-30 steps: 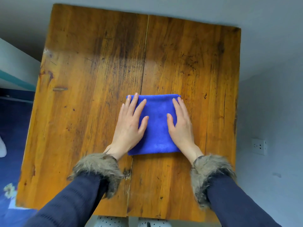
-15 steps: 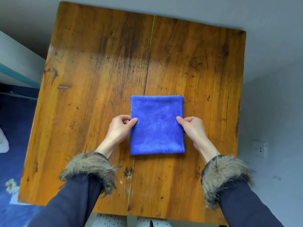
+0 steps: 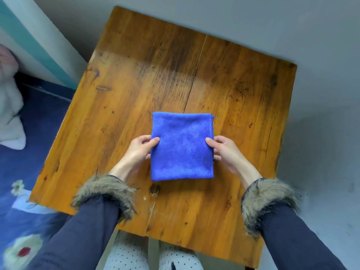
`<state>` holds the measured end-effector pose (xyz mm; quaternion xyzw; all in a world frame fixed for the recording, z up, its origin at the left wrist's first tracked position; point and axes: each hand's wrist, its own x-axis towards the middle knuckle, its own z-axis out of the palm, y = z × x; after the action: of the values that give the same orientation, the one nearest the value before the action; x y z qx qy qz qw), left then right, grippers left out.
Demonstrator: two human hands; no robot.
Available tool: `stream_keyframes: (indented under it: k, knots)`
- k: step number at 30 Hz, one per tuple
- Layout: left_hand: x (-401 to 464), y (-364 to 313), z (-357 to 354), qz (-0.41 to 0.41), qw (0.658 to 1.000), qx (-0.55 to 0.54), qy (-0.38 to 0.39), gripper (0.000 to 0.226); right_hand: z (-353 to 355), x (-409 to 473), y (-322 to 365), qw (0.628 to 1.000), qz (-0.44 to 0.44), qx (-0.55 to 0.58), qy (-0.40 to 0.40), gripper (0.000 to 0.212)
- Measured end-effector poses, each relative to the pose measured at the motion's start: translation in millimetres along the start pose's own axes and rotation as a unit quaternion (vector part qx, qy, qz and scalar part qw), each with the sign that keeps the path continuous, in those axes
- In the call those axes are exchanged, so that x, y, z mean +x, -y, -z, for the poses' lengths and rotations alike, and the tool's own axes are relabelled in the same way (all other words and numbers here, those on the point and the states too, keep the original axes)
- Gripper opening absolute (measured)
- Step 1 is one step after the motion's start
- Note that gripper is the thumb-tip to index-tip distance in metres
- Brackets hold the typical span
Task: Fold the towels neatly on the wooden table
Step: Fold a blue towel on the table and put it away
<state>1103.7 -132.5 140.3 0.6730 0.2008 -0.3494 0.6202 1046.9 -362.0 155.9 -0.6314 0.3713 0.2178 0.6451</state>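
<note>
A blue towel [image 3: 182, 147], folded into a small rectangle, lies flat near the middle of the wooden table [image 3: 120, 106]. My left hand [image 3: 139, 151] pinches the towel's left edge, thumb on top. On the opposite side my right hand [image 3: 224, 151] pinches the right, stitched edge the same way. Both wrists carry fur-trimmed dark sleeves.
A grey wall runs behind and to the right of the table. On the left lies a dark blue floral fabric [image 3: 21, 191] with a white cloth [image 3: 9, 117] on it. My polka-dot trousers [image 3: 136, 256] show under the near table edge.
My hands left the towel's top, where they lay flat, and now grip its left and right edges. The camera view has swung, so the table sits further right.
</note>
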Motion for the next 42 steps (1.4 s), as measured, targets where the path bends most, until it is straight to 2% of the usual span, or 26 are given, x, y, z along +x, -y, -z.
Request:
stream_keyframes:
  k: [3, 7, 14, 18, 25, 30, 34, 42]
  knots:
    - [-35.5, 5.2, 35.4, 0.018, 0.996, -0.085, 0.002, 0.011, -26.2, -20.3, 14.0, 0.998, 0.005, -0.021, 0.059, 0.003]
    - [-94.2, 17.1, 92.6, 0.017, 0.986, -0.161, -0.032, 0.013, -76.9, -49.8, 30.2, 0.988, 0.007, -0.066, 0.141, 0.004]
    - [-206.3, 60.4, 190.5, -0.014, 0.96, -0.236, -0.149, 0.012, -203.8, -108.9, 43.6, 0.945, 0.039, -0.196, 0.26, 0.01]
    - [-277.6, 100.0, 246.9, -0.049, 0.926, -0.29, -0.235, 0.021, -297.3, -157.3, 32.3, 0.902, 0.076, -0.278, 0.322, 0.008]
    - [-397.1, 190.2, 354.9, -0.064, 0.875, -0.351, -0.327, 0.01, -457.7, -253.3, -26.1, 0.849, 0.113, -0.362, 0.368, 0.009]
    - [-459.5, 244.3, 421.8, -0.076, 0.833, -0.376, -0.399, 0.01, -553.9, -310.1, -67.0, 0.806, 0.122, -0.406, 0.414, 0.007]
    - [-488.0, 272.6, 465.2, -0.067, 0.801, -0.404, -0.438, 0.01, -617.9, -342.7, -86.1, 0.783, 0.13, -0.43, 0.43, 0.006]
    - [-501.6, 292.9, 564.6, -0.053, 0.769, -0.426, -0.474, 0.014, -747.1, -353.2, -96.1, 0.75, 0.126, -0.458, 0.461, 0.009]
